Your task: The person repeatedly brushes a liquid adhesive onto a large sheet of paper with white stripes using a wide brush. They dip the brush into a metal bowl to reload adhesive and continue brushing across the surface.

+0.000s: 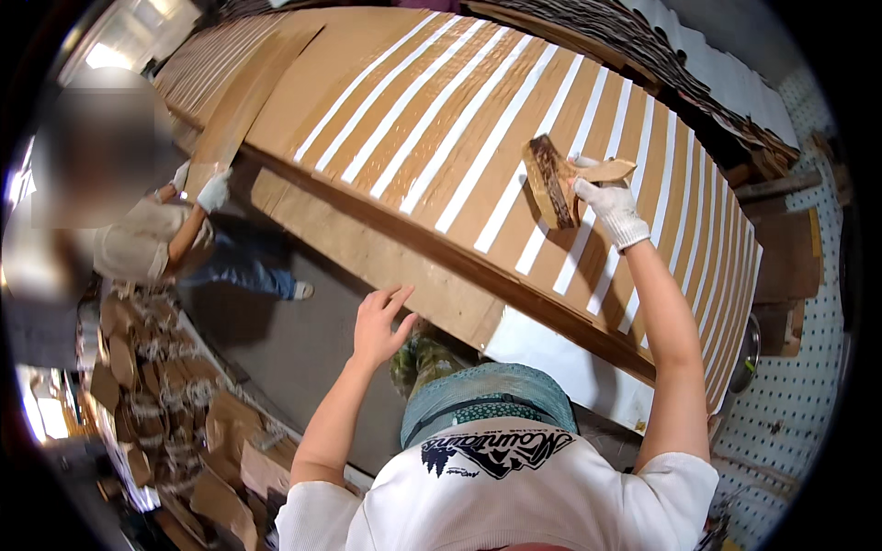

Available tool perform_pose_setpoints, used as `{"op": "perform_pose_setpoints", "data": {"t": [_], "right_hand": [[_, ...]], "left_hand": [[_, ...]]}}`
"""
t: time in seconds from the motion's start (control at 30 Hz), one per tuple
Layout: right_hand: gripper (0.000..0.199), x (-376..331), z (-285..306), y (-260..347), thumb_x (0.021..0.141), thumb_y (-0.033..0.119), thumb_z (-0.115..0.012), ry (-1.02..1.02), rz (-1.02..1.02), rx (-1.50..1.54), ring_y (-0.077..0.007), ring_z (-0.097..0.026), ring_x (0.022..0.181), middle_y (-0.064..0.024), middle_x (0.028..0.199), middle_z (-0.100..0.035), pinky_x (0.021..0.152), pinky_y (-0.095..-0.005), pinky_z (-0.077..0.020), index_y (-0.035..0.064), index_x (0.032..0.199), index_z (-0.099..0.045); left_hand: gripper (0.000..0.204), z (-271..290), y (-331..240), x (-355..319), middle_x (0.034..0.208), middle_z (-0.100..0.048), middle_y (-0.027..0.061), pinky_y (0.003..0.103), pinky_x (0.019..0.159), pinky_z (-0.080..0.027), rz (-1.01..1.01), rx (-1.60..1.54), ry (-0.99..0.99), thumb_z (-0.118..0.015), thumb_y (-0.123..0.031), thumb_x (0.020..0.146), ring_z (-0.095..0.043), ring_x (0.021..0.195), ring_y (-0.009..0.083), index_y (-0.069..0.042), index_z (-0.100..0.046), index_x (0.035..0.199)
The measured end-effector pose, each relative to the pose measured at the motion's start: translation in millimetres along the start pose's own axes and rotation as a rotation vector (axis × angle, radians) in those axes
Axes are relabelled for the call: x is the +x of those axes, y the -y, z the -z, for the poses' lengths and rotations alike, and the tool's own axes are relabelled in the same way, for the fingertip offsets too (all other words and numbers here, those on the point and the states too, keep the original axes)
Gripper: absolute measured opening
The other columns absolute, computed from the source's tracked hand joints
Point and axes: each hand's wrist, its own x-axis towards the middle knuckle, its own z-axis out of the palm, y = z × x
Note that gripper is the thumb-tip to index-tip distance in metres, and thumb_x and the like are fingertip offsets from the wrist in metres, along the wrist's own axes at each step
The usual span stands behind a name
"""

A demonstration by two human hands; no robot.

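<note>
My right hand (613, 208), in a white knitted glove, grips the handle of a wide wooden brush (553, 184). The brush head is a long block with dark brown stains, held over the striped sheets; whether it touches them I cannot tell. Beneath it, brown cardboard sheets (367, 115) lie fanned in an overlapping stack, with white strips showing between brown bands. Wet-looking shine covers the bands on the left part of the stack. My left hand (378, 321) is bare and hangs off the stack's near edge, fingers apart, holding nothing.
At the far left a co-worker (138, 230) in white gloves holds a long brown cardboard sheet (241, 110). Piles of cut cardboard pieces (165, 395) fill the lower left. More stacked sheets (625, 46) line the far side. A perforated pale panel (808, 367) stands at right.
</note>
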Motion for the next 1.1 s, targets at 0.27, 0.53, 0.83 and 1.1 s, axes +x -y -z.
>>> {"op": "perform_pose_setpoints", "data": {"t": [0.27,0.53,0.83,1.1], "right_hand": [[0.044,81.2,-52.1,43.7,0.086,0.035,-0.064,-0.163,-0.010,-0.418,-0.0340,-0.063,0.107,-0.0218,0.112,-0.067,0.093,-0.0398,-0.0477,0.0056,0.118,-0.068],[0.040,157.3,-143.7,41.0,0.082,0.036,-0.068,-0.266,-0.016,-0.692,-0.0331,-0.061,0.103,-0.0152,0.104,-0.066,0.092,-0.0428,-0.0462,0.0085,0.110,-0.066],[0.034,332.6,-89.0,-39.3,0.081,0.032,-0.068,-0.304,-0.094,-0.904,-0.0368,-0.062,0.096,-0.0196,0.097,-0.066,0.086,-0.0467,-0.0474,0.0030,0.099,-0.065],[0.040,494.8,-28.4,-110.2,0.084,0.044,-0.066,-0.553,-0.077,-1.083,-0.0356,-0.063,0.104,-0.0160,0.107,-0.069,0.087,-0.0452,-0.0496,0.0154,0.113,-0.065]], "left_hand": [[0.053,14.6,89.9,153.8,0.133,-0.054,0.0069,0.062,0.112,-0.025,-0.387,0.141,0.220,-0.064,-0.029,0.085,-0.045,0.126,0.0304,-0.023,-0.056,0.137],[0.051,-18.2,143.8,183.8,0.126,-0.055,0.0045,0.061,0.107,-0.034,-0.568,0.231,0.206,-0.061,-0.019,0.084,-0.051,0.113,0.0262,-0.023,-0.058,0.135],[0.046,-50.3,178.8,171.0,0.135,-0.048,0.0004,0.061,0.100,-0.041,-0.656,0.239,0.130,-0.055,-0.020,0.087,-0.044,0.122,0.0245,-0.028,-0.061,0.133],[0.032,-40.3,170.8,173.2,0.131,-0.046,-0.0032,0.056,0.097,-0.045,-0.597,0.281,0.169,-0.064,-0.026,0.086,-0.039,0.124,0.0235,-0.033,-0.070,0.116]]}}
